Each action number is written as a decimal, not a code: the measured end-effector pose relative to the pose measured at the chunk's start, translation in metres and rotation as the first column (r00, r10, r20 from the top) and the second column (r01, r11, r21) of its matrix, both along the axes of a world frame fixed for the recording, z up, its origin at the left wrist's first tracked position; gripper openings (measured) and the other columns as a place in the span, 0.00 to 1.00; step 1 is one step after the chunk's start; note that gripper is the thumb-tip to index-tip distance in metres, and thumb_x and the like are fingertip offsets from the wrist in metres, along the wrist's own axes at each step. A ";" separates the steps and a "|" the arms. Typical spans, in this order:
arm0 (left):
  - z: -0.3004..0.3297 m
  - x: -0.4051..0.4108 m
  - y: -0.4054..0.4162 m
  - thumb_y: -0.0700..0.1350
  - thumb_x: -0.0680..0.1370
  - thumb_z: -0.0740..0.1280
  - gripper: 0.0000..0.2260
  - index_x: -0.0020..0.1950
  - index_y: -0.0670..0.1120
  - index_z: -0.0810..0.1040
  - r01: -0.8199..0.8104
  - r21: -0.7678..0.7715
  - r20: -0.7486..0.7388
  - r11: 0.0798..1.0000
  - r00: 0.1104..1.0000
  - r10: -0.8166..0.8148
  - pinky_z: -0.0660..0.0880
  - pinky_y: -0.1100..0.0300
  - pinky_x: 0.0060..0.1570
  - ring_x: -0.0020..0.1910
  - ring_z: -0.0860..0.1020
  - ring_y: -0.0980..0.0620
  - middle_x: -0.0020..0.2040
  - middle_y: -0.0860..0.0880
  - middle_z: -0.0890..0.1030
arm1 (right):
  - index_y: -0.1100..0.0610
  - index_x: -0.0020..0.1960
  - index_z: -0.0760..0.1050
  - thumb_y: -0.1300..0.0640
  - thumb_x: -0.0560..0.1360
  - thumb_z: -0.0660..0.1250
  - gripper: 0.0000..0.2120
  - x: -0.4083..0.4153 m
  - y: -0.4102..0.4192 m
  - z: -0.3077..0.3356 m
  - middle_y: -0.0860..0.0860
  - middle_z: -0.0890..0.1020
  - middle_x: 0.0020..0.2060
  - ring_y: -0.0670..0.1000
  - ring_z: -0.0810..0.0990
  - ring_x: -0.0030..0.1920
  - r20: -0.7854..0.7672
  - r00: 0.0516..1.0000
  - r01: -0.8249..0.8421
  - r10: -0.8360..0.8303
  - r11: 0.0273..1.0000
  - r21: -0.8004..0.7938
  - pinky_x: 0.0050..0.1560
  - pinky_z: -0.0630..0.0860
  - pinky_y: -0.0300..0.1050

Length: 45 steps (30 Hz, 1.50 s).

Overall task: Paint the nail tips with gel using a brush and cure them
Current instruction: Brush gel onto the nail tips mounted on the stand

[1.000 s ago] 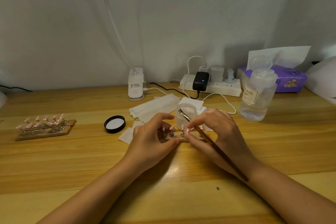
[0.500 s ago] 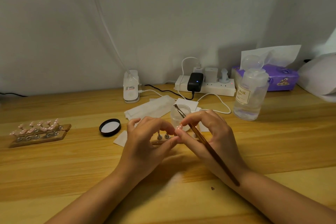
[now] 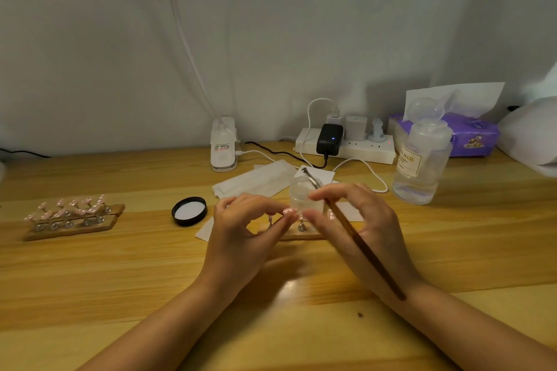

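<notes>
A white power strip [image 3: 361, 150] is being kept at the back of the wooden desk [image 3: 120, 265] — a black adapter [image 3: 329, 139] is plugged into it, its blue light glowing. A purple tissue box [image 3: 470, 135] is being kept at the far right, against the grey wall [image 3: 271, 39] — one sheet standing up.

A big wooden table [image 3: 90, 274] sits against a plain grey wall [image 3: 271, 39] — bright light glows above the wall.
</notes>
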State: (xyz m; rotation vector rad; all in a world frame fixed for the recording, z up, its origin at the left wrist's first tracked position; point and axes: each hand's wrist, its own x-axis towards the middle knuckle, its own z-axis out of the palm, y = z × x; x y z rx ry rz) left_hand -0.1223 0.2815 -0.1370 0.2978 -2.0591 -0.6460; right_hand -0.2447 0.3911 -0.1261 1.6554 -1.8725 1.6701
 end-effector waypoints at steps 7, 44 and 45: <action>0.001 -0.001 -0.002 0.48 0.68 0.69 0.10 0.48 0.53 0.82 0.021 0.106 -0.060 0.994 0.998 -0.014 0.72 0.36 0.48 0.44 0.79 0.59 0.42 0.60 0.82 | 0.49 0.34 0.78 0.39 0.67 0.59 0.17 -0.030 -0.011 0.037 0.44 0.81 0.26 0.39 0.77 0.26 0.421 0.907 -0.049 0.013 0.996 0.075 0.29 0.71 0.27; 0.006 -0.001 -0.001 0.46 0.69 0.67 0.08 0.46 0.56 0.78 0.066 0.179 -0.040 0.982 0.997 -0.060 0.74 0.70 0.45 0.43 0.79 0.59 0.41 0.58 0.81 | 0.56 0.32 0.71 0.53 0.73 0.68 0.14 -0.074 -0.025 0.048 0.47 0.75 0.20 0.39 0.72 0.19 0.452 0.869 0.050 -0.201 0.945 0.324 0.20 0.66 0.28; 0.006 -0.001 -0.001 0.46 0.69 0.67 0.08 0.46 0.56 0.78 0.069 0.180 -0.040 0.981 0.997 -0.062 0.74 0.70 0.45 0.43 0.79 0.59 0.41 0.58 0.81 | 0.56 0.32 0.71 0.53 0.73 0.68 0.13 -0.075 -0.024 0.048 0.47 0.75 0.21 0.38 0.73 0.19 0.444 0.872 0.064 -0.209 0.946 0.318 0.21 0.66 0.28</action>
